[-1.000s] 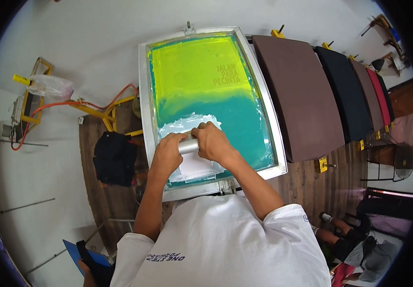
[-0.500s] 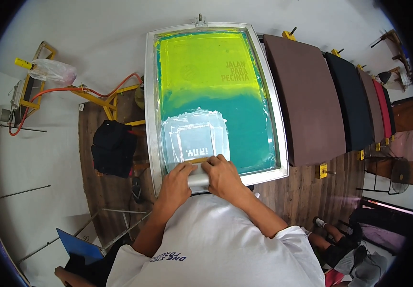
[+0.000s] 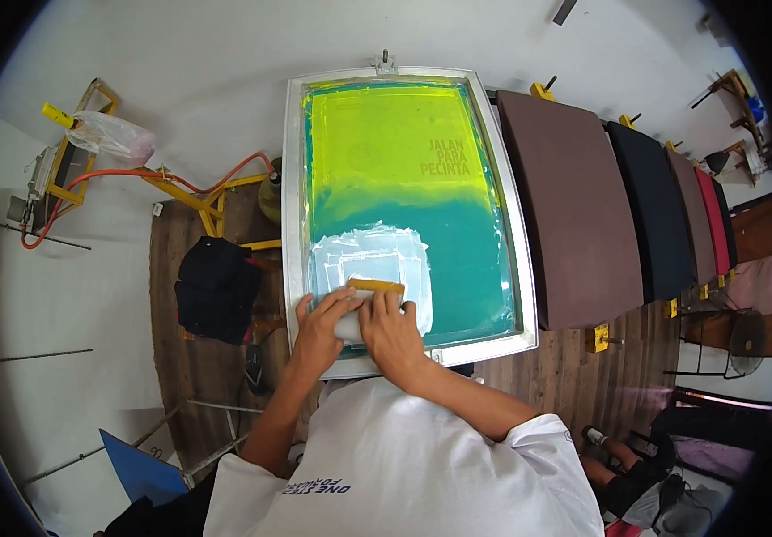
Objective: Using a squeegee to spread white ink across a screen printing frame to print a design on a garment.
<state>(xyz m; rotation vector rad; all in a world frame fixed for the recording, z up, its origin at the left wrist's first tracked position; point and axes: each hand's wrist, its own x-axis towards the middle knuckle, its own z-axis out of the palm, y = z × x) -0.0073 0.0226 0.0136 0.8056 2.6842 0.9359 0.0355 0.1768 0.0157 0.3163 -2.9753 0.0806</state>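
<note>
Head view: you are standing over a metal-framed printing screen [image 3: 289,224], its mesh yellow-green at the far end and teal toward you. Your left hand [image 3: 322,333] and right hand [image 3: 391,331] are sitting side by side at the near end of the screen, both wrapped tight around a squeegee [image 3: 370,302]. Its yellow blade edge is showing just beyond your fingertips [image 3: 384,302], and the pale handle is lying under your palms. The squeegee is pressing on a patch of white ink [image 3: 368,259], which is spreading across the teal mesh on the far side of your hands, near the left rail of the screen.

Right of the screen, a row of padded platens is running away from it: a brown platen [image 3: 574,206] just beside the frame, then a black platen [image 3: 659,210], with further ones past that. Left of the screen, a black garment [image 3: 216,288] is lying on a wooden surface, and beyond it an orange hose [image 3: 135,174] is trailing over a yellow metal stand [image 3: 194,197]. Your white shirt [image 3: 413,465] is filling the lower edge, nearest the screen's close rail.
</note>
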